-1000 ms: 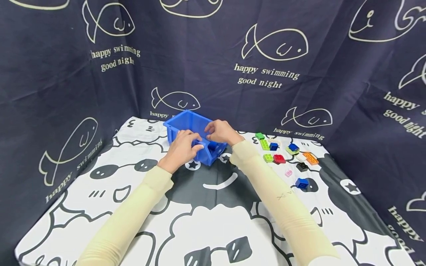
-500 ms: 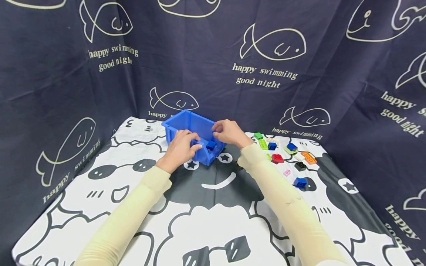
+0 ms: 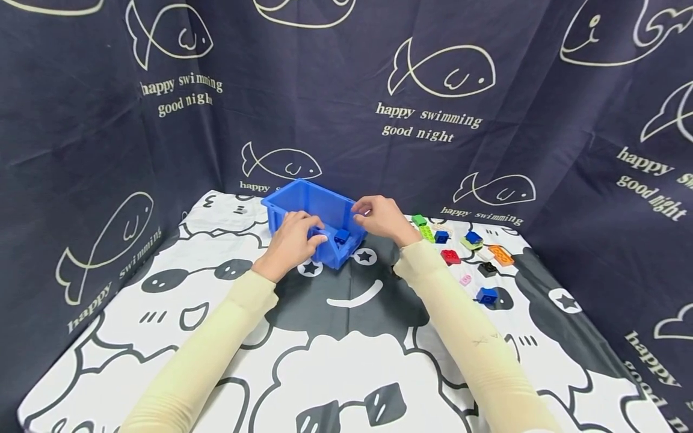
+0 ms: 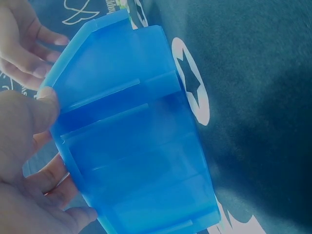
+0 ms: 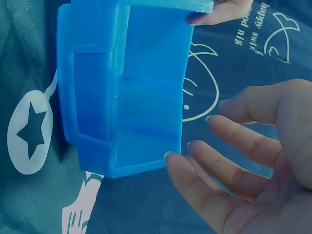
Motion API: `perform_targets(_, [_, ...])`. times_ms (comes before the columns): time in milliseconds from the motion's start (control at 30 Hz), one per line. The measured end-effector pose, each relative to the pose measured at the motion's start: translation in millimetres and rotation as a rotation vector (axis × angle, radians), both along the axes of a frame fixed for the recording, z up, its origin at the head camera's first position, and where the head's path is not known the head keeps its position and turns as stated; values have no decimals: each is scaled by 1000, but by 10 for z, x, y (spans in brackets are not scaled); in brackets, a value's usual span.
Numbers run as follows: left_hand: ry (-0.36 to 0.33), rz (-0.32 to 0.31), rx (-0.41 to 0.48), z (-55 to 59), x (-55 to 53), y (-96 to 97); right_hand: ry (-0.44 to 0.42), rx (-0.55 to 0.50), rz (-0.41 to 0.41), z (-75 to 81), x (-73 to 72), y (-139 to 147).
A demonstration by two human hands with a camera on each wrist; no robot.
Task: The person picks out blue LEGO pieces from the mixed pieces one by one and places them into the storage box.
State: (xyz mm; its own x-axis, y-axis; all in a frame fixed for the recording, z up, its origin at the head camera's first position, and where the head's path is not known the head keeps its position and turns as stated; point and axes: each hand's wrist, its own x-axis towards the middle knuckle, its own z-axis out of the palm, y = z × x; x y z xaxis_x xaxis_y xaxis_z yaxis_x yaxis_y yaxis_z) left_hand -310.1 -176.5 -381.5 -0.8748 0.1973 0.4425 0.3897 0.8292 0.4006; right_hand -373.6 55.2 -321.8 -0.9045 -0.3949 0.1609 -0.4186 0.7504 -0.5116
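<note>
A blue plastic storage bin with a low, cut-down front stands on the cloth toward the back. Inside it, near the front, lies a dark blue toy building brick. My left hand grips the bin's left side wall; the thumb presses over the rim while the fingers reach to the other side. Above the bin's right rim hovers my right hand, its fingers loosely bent with nothing between them. In the right wrist view those fingertips sit right by the bin's edge.
Loose toy bricks lie to the right: green, blue, red, orange, black, pink and another blue one. A dark fish-print curtain hangs behind the sheep-print tablecloth.
My right hand has moved right, from over the bin's inside to its right rim, uncovering the blue brick. The left hand keeps its hold on the bin.
</note>
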Motion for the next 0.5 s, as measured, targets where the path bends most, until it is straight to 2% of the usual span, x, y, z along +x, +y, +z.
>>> perform_targets(233, [3,-12,-6,-6,0,11,-18,-32,-41,-9,33,135])
perform_targets(500, [14,-13,-1,15,16,17,78,-43,-88,-44,-33,324])
